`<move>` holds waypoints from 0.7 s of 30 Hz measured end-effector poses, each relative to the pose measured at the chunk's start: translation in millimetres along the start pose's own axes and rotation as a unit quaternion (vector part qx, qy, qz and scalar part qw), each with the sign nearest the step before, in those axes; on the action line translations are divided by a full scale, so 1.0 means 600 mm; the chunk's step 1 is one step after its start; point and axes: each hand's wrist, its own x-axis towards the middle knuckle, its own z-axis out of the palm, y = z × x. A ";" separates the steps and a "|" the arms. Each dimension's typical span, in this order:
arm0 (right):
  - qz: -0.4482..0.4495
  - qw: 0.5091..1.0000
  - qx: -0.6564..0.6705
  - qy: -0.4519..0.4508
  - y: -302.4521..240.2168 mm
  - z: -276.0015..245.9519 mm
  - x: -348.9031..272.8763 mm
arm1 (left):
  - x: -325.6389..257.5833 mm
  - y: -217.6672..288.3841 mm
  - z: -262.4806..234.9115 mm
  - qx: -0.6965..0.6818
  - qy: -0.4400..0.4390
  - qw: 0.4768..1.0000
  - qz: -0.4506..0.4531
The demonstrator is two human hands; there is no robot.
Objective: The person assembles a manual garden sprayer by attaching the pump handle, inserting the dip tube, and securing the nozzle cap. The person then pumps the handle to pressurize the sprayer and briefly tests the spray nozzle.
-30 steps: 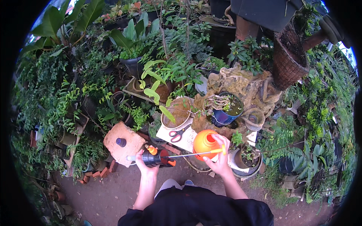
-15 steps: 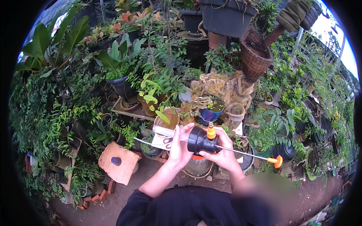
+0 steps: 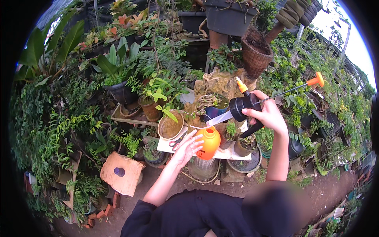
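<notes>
Brown ground (image 3: 118, 221) lies nearest; beyond, I see one left hand (image 3: 184, 151), fingers spread against one orange bottle (image 3: 210, 147) by one white board (image 3: 239, 156). One right hand (image 3: 268, 115) grips one black pump (image 3: 238, 108), its tube near the bottle's mouth; farther back is one woven pot (image 3: 256, 59).

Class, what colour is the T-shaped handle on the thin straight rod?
The T-shaped handle is orange, best seen in the head view.

Pump tube (image 3: 221, 118) now seemingly at bottle (image 3: 210, 144)
</notes>
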 end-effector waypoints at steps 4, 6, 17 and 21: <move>0.009 0.999 -0.025 -0.019 0.002 -0.007 0.018 | 0.022 -0.008 -0.013 0.066 0.076 0.994 0.044; 0.020 0.995 -0.094 0.008 -0.003 -0.013 0.023 | 0.031 -0.017 -0.012 0.184 0.075 0.977 0.080; 0.002 0.991 -0.125 -0.041 -0.073 -0.005 0.038 | 0.068 -0.060 0.019 0.586 -0.027 0.782 0.212; -0.020 0.991 -0.120 -0.049 -0.080 0.000 0.045 | 0.058 -0.056 0.032 0.626 -0.014 0.752 0.206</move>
